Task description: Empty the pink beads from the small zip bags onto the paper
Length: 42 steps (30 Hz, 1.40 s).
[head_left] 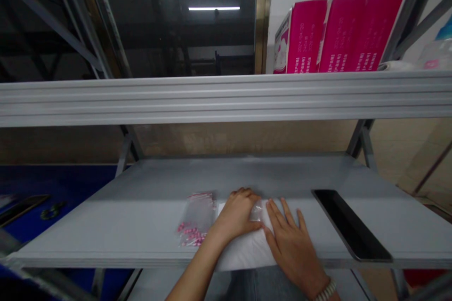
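Note:
A white sheet, paper or tissue, [243, 251] lies on the grey shelf, its near edge at the shelf's front. On top of it is a small clear plastic bag [256, 211], partly hidden by my left hand [238, 214]. The fingers of that hand curl over the bag, with the thumb along its near side. My right hand [291, 240] rests flat on the sheet just to the right, fingers spread, its fingertips near the bag. Left of my left hand lie clear zip bags [199, 211] with several pink beads [192, 235] at their near end.
To the right on the shelf [158, 183] is a black phone or tablet [349, 223]. A ridged metal beam [212, 101] crosses in front at upper height. Above it stand magenta boxes [353, 33]. A blue surface [84, 183] with a dark flat object is at the left.

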Available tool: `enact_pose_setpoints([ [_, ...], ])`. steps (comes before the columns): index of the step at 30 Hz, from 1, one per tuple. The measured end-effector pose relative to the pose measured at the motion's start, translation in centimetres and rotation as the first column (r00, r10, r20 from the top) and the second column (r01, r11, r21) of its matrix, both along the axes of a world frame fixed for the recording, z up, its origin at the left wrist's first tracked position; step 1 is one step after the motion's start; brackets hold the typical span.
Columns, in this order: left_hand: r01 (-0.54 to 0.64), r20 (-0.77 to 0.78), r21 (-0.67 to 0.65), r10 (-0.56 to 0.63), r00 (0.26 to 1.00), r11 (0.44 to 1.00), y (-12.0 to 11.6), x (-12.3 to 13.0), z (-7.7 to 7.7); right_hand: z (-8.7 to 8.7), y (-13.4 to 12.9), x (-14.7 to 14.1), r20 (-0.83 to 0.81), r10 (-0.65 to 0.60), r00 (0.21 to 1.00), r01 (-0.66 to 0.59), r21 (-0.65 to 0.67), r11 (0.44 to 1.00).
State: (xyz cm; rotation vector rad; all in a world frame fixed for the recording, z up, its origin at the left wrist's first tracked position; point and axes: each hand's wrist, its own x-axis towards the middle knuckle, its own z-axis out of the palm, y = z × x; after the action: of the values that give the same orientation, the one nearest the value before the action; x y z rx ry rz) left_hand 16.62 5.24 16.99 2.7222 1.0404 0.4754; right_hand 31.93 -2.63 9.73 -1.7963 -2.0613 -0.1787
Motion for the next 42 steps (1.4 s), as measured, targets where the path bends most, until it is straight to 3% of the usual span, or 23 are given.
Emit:
enact_pose_setpoints([
  [7,0.051,-0.170,0.019,-0.047,0.984,0.999,0.8,0.8,0.9,1.0,-0.1,-0.2,0.004,-0.022,1.000,0.023,-0.112,0.993],
  [13,0.052,-0.267,0.036,-0.041,0.963,0.998,0.7,1.4,2.2,1.0,0.0,-0.3,0.018,-0.034,0.999,0.036,-0.130,0.991],
  [21,0.041,-0.336,0.041,-0.025,0.941,0.998,1.0,2.2,2.1,0.9,0.0,-0.3,0.032,-0.049,0.998,0.053,-0.139,0.989],
  [27,-0.001,-0.279,0.054,0.016,0.960,0.999,0.8,1.1,2.9,0.3,0.2,-0.2,-0.032,-0.035,0.999,0.034,-0.038,0.999],
  [30,-0.073,-0.190,0.076,0.086,0.978,0.994,-0.7,-0.2,3.0,0.4,-0.1,-0.1,-0.178,-0.028,0.984,0.049,0.116,0.992],
  [31,-0.106,-0.135,0.078,0.116,0.984,0.991,-1.4,-0.5,2.7,0.5,-0.4,-0.1,-0.267,-0.027,0.963,0.078,0.184,0.980],
  [33,-0.203,0.125,0.034,0.198,0.972,0.979,-3.2,-0.8,1.6,0.8,-1.0,-0.5,-0.498,0.001,0.867,0.146,0.256,0.956],
  [36,-0.302,0.424,0.033,0.260,0.868,0.953,-6.0,-0.3,-1.1,1.3,-1.9,-1.7,-0.815,0.091,0.572,0.061,0.152,0.986],
  [39,-0.362,0.591,0.029,0.276,0.758,0.932,-8.2,0.4,-3.5,2.1,-2.4,-2.7,-0.946,0.079,0.316,-0.099,0.050,0.994],
  [42,-0.332,0.649,-0.103,0.317,0.692,0.938,-9.5,0.5,-4.2,3.0,-2.7,-2.7,-0.975,0.034,0.218,-0.089,0.015,0.996],
])
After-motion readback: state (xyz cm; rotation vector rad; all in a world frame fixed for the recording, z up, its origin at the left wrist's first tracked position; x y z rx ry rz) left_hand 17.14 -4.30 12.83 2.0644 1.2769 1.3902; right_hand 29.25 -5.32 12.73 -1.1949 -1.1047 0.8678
